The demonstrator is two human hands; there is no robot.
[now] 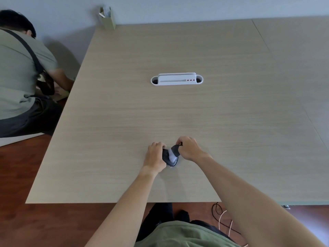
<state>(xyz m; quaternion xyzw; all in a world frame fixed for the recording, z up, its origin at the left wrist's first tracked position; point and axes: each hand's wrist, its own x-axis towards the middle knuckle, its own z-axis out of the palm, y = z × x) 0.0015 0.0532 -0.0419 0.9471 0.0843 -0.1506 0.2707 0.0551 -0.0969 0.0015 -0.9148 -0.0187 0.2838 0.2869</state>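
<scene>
A small bundle of dark grey and light grey fabric point(171, 156), like a rolled sock, lies on the light wooden table point(178, 113) near its front edge. My left hand point(155, 155) grips the dark left part of the bundle, fingers curled over it. My right hand point(188, 148) pinches the upper dark end of the fabric and holds it raised slightly off the table. Much of the bundle is hidden under both hands.
A white cable grommet box point(176, 79) with red dots is set into the table's middle. A green paper holder point(107, 18) stands at the far left corner. Another person point(23, 77) crouches left of the table. Cables point(222, 221) lie on the floor below.
</scene>
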